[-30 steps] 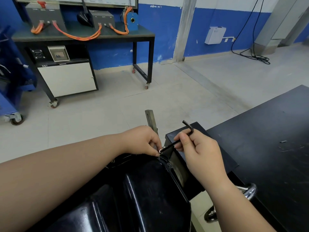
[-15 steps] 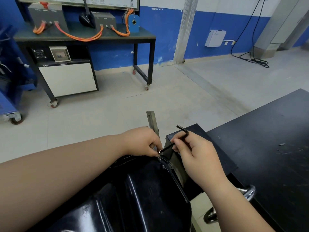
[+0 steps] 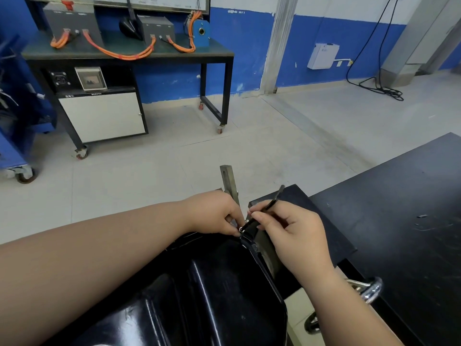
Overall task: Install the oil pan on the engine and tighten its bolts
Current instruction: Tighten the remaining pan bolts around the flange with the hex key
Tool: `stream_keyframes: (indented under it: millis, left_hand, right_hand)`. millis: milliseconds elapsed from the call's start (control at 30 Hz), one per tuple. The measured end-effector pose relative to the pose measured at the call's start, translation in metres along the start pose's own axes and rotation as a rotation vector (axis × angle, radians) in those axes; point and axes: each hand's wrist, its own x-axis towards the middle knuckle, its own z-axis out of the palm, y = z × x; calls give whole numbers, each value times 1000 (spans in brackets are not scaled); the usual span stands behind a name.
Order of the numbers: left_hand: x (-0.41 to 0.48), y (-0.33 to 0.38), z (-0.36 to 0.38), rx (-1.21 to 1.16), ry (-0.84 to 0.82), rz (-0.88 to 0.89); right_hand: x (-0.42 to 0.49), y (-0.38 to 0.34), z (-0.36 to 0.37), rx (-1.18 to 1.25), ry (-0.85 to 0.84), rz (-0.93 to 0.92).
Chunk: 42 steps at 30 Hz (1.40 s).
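step: I judge a corner bolt is being run in | oil pan (image 3: 212, 283) bottom-up under my forearms | left hand (image 3: 214, 216) pinches bolt (image 3: 241, 230) at flange corner, steadying it | right hand (image 3: 294, 233) fingers (image 3: 259, 217) pinch hex key (image 3: 269, 206), tip in bolt head, for turning

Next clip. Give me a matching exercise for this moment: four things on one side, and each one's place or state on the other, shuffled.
Things:
1. hex key
2. left hand
3. oil pan
4. orange cables

Places or states:
a. glossy black, nearest the camera
b. lying on the wheeled bench at the back
c. pinched in the right hand, tip at the bolt
d. fingertips pinching at the bolt on the pan's rim

Pairs: 1-c, 2-d, 3-a, 4-b
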Motion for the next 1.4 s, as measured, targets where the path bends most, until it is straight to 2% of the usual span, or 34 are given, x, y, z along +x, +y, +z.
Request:
stream_keyframes:
  millis: [433, 633, 967, 1167, 1400]
  left_hand:
    - [-3, 3, -1, -167, 35, -36]
    - [-4, 6, -2, -158, 58, -4]
    - [-6, 14, -4, -188, 108, -2]
    - [-6, 13, -4, -217, 73, -3]
    - [-8, 13, -3, -280, 95, -31]
  right_hand:
    - [1, 9, 10, -8, 130, -157]
    - [0, 6, 7, -1, -90, -159]
    - [2, 11, 12, 110, 21, 15]
    - [2, 7, 5, 86, -154, -71]
    - [4, 11, 11, 109, -8, -2]
